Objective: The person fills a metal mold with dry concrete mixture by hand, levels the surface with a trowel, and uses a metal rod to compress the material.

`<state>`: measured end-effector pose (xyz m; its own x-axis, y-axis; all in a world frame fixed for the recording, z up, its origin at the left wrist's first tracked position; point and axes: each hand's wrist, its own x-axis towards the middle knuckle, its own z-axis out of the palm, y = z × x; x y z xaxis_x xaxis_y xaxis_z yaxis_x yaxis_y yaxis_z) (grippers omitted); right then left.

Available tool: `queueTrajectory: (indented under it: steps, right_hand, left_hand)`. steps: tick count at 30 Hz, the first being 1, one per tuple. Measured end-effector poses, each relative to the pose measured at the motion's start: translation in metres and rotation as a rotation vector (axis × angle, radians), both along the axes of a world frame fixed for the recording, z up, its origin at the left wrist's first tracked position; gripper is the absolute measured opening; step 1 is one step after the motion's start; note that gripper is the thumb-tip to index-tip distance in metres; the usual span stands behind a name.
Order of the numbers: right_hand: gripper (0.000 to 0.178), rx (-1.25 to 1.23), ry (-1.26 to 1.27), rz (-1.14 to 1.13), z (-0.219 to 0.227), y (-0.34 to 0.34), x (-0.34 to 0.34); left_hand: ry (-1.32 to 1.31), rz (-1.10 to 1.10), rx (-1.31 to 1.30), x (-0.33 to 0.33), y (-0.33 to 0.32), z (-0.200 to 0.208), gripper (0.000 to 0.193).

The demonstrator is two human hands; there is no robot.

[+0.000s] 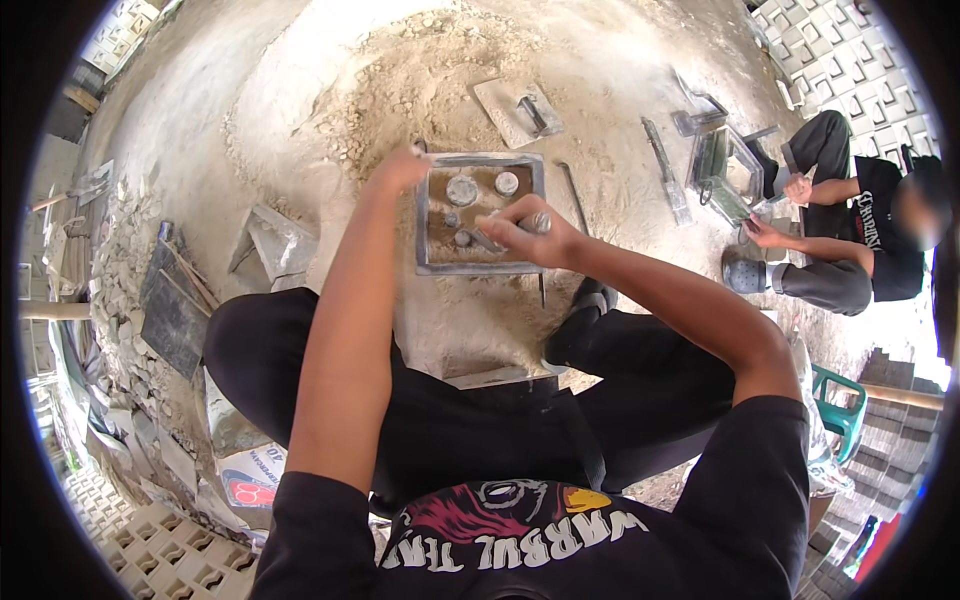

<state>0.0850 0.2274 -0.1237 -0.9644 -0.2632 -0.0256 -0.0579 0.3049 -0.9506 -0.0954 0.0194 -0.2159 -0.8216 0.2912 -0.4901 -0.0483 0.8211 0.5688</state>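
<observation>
A square grey metal frame (pixel 481 268) lies on the ground before me, packed with brown sand (pixel 490 212). Several round grey pieces sit in the sand: a large disc (pixel 462 191), a paler disc (pixel 507 184) and smaller ones nearer the left side. My left hand (pixel 403 168) is closed at the frame's far left corner, seemingly on its edge. Over the right part of the sand, my right hand (pixel 528 230) is wrapped around a grey rod-shaped tool (pixel 541 223); its other end reaches left toward a small disc. My fingers partly hide the tool and the sand below.
Beyond the frame lies a flat board with a handle (pixel 517 112). A thin bar (pixel 574 198) and a long flat tool (pixel 666 170) are to the right. A co-worker (pixel 850 215) sits farther right beside another frame (pixel 727 172). Rubble and a dark board (pixel 172 300) lie left.
</observation>
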Motion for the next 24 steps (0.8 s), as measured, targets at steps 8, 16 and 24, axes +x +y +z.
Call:
queueTrajectory:
  steps: [8,16,24]
  right_hand:
    - [0.026,0.027,0.33,0.152,-0.024,0.006,0.006]
    - [0.019,0.106,0.207,0.093,-0.006,0.001,0.024]
    - [0.017,-0.114,0.057,-0.084,-0.027,-0.023,0.006]
  left_hand:
    - [0.175,0.216,0.121,0.044,-0.018,-0.067,0.065]
    - [-0.075,0.285,0.074,0.073,0.001,-0.114,0.079]
    - [-0.073,0.377,0.062,0.069,0.004,-0.106,0.08]
